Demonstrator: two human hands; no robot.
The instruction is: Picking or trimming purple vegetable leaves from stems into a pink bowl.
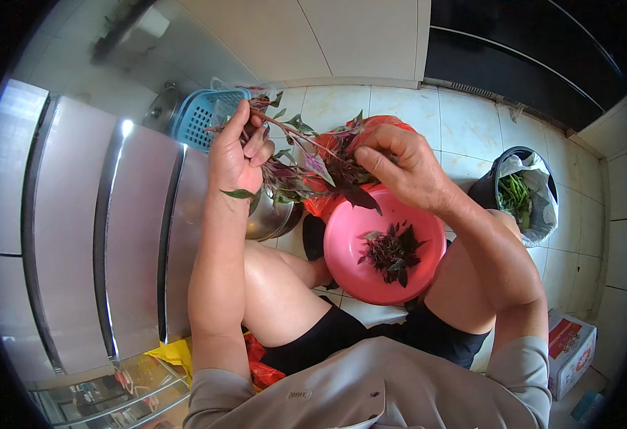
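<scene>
My left hand holds up a bunch of purple-leaved greens, its fingers closed around the reddish stems. Across from it, my right hand has thumb and fingers pinched at the leafy far end of a stem; the fingertips partly hide what they grip. Below the right hand, a pink plastic basin stands between my legs with a small heap of dark purple leaves on its bottom. Behind the basin and partly covered by the greens is a red plastic bag.
At the right stands a black bin lined with a white bag, with green scraps inside. A blue perforated basket and a metal pot sit to the left, beside the drawer fronts. A printed carton lies at lower right.
</scene>
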